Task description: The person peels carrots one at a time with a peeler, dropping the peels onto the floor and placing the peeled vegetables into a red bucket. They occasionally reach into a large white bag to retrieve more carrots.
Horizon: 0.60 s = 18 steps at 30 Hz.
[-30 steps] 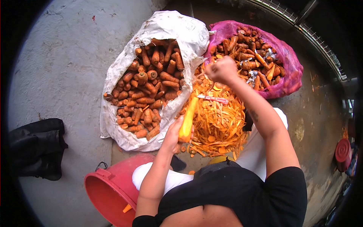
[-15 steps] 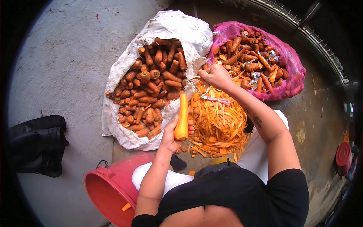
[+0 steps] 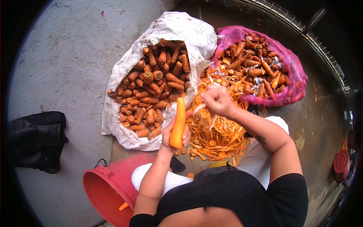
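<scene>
My left hand (image 3: pixel 167 140) is wrapped round a peeled orange carrot (image 3: pixel 179 123), its thin end pointing up and away from me. My right hand (image 3: pixel 219 100) is closed in a fist just right of the carrot. Pale, motion-smeared parts of what looks like a peeler (image 3: pixel 199 109) stick out below and left of the fist, apart from the carrot. Under both hands lies a heap of carrot peelings (image 3: pixel 223 138) with cut ends among them. Beyond my left hand, a white sack (image 3: pixel 123 70) gapes open, full of unpeeled carrots (image 3: pixel 153 89).
At the back right, a pink mesh sack (image 3: pixel 297 81) holds carrots and scraps. A red bucket (image 3: pixel 98 178) lies tipped near my left leg, one carrot (image 3: pixel 123 206) inside. Dark clothing (image 3: pixel 38 142) is on the floor at left; a round red lid (image 3: pixel 341 160) shows far right.
My right hand has come nearer to me, down from the white sack's edge, with the tool. The carrot has tilted slightly and moved a little left and towards me.
</scene>
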Tool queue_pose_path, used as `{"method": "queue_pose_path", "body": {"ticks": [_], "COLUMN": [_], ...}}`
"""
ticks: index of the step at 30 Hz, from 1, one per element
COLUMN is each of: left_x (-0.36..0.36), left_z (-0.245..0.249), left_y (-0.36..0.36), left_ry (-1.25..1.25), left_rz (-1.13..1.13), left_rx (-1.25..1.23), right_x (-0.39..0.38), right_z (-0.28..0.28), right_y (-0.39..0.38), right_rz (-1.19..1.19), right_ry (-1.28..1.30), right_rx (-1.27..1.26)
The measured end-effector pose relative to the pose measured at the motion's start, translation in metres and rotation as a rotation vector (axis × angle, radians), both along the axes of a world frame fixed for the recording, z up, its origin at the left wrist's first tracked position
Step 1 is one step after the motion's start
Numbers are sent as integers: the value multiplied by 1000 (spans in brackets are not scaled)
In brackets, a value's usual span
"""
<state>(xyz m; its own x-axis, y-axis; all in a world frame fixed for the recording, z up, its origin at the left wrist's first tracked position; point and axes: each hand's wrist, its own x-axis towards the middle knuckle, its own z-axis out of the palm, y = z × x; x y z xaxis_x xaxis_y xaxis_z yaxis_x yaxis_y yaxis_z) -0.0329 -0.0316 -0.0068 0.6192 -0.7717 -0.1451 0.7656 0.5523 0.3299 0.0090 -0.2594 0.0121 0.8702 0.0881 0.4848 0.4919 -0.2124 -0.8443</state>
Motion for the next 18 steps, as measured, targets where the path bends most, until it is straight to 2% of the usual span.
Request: {"method": "queue_pose_path", "body": {"ticks": [1, 2, 4, 6, 9, 12, 14, 16, 17, 18], "left_x": [-1, -2, -3, -6, -8, -7, -7, -6, -6, -7], "left_z": [3, 3, 2, 5, 10, 10, 10, 19, 21, 19], "left_y": [3, 5, 7, 4, 1, 1, 2, 6, 6, 3], "left_ry": [88, 44, -45, -31, -38, -31, -40, -2, 17, 26], "left_rz": [-8, -53, -149, -194, -244, -253, -253, -273, -285, -257], "left_rx": [-54, -181, -434, -522, -549, -521, -491, -217, -81, 13], "right_x": [0, 0, 9, 13, 12, 11, 12, 10, 13, 12], "right_z": [4, 7, -1, -5, -2, -5, -3, 8, 8, 12], "right_y": [-3, -4, -5, -5, -3, 1, 1, 1, 0, 0], "right_rz": [18, 36, 33, 24, 49, 90, 99, 93, 43, -53], "right_ry": [218, 436, 523, 553, 515, 504, 458, 394, 111, -63], "right_rx": [196, 393, 547, 555, 337, 377, 300, 210, 37, -98]}}
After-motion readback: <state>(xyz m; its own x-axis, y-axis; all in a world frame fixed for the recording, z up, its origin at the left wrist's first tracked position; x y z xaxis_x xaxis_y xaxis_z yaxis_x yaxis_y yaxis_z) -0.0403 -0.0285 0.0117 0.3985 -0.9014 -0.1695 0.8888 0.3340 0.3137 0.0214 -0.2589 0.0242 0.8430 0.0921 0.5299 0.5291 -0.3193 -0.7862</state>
